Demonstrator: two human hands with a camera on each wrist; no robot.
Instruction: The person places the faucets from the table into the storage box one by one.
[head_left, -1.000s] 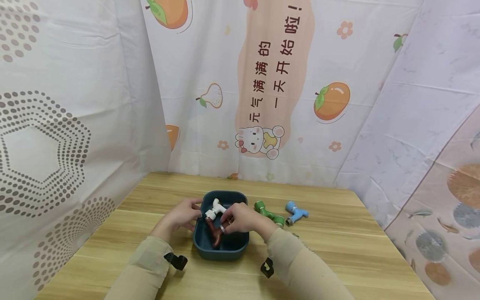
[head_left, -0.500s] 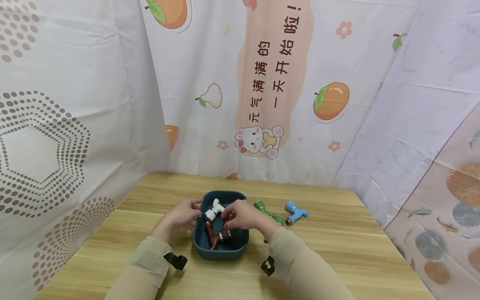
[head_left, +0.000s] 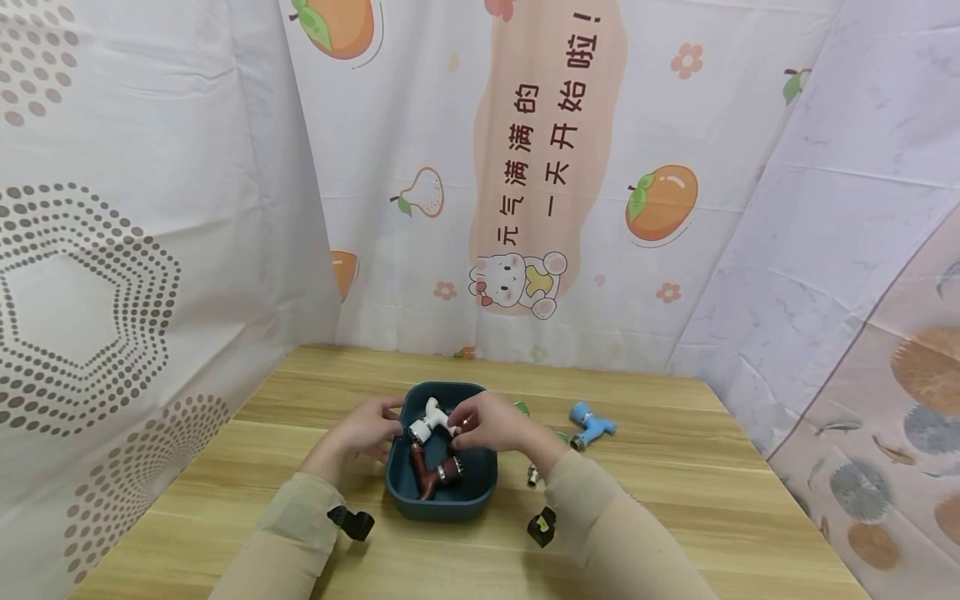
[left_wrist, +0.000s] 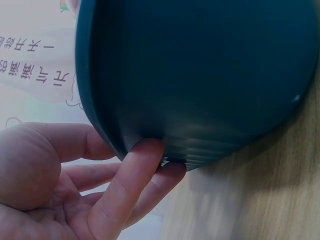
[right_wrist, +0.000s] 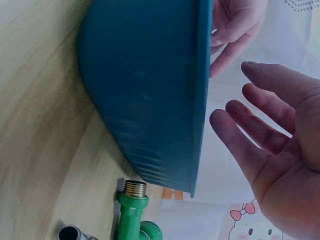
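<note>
A dark teal plastic basin (head_left: 442,510) stands on the table. Inside it lie a white tap (head_left: 431,419) and, nearer me, a dark red tap (head_left: 431,478) with a metal ring. My left hand (head_left: 367,429) holds the basin's left side, its thumb at the rim and fingertips against the outer wall, as the left wrist view shows. Above the basin's right rim, my right hand (head_left: 491,425) has loosely bent fingers with nothing between them in the right wrist view. It hides part of the basin and the white tap's end.
To the right of the basin lies a green tap (right_wrist: 131,215), mostly hidden by my right hand in the head view. A blue tap (head_left: 592,425) lies farther right. A small metal fitting (head_left: 532,475) sits near my right wrist. Printed curtains (head_left: 420,308) enclose the table's back and sides.
My right hand has let go of the dark red tap, which now lies lower in the basin, and has moved up and slightly right. My left hand has stayed put.
</note>
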